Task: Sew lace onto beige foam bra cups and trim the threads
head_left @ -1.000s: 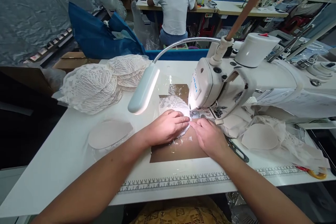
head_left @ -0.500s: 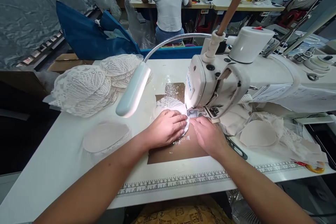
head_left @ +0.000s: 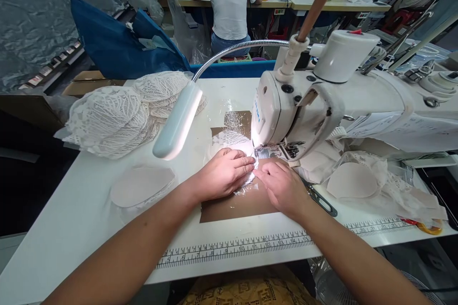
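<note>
A white lace piece (head_left: 229, 138) lies beneath the needle area of the sewing machine (head_left: 270, 107), lit brightly there. My left hand (head_left: 226, 174) rests flat over it, fingers stretched toward the needle and covering much of the piece. On the other side, my right hand (head_left: 282, 186) is curled, its fingertips closed at the lace's near right edge just in front of the presser foot. The fingers hide the exact pinch. Under both hands a brown sheet (head_left: 229, 209) is fixed to the white table (head_left: 179, 267).
Stacked lace pieces (head_left: 110, 121) sit at the left behind a pale cup piece (head_left: 141, 186). A lamp (head_left: 178, 121) hangs over the table. Right of my hand are dark thread snips (head_left: 322, 201), another cup piece (head_left: 352, 180) and orange-handled scissors (head_left: 429, 228). A co-worker (head_left: 230, 2) sits ahead.
My right hand has shifted slightly left, its fingers more curled toward the lace edge. My left hand stays on the lace; the view has moved a little.
</note>
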Available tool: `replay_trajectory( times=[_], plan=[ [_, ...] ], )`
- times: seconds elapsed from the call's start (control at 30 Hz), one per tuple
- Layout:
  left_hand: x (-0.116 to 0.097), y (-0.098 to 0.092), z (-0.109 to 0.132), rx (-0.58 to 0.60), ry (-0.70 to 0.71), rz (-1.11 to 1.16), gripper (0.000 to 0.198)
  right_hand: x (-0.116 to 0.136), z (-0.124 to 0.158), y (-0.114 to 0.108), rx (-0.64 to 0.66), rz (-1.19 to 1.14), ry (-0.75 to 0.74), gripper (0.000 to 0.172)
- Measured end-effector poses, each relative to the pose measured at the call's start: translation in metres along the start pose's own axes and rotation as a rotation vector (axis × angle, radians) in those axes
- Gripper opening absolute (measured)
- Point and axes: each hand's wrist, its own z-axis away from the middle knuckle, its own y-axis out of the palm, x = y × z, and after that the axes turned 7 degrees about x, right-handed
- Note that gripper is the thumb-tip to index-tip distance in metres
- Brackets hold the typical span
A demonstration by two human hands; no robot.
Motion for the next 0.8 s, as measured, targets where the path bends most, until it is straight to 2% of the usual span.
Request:
replay_trajectory(
  times=[0.27,0.5,0.8],
  plan=[
    [0.0001,0.0051,-0.0034,-0.015,-0.078,-0.101,0.036,0.0012,-0.0090,-0.0001,0.061,0.144,0.158,0.039],
    [0.0028,0.0070,-0.0016,-0.067,-0.108,-0.142,0.035,-0.0017,-0.0086,0.0041,0.071,0.113,0.247,0.045],
    [-0.0032,0.0000,-0.0020,-0.089,0.061,-0.009,0.026,-0.0056,-0.0033,-0.0014,-0.001,0.007,0.212,0.040]
  ],
)
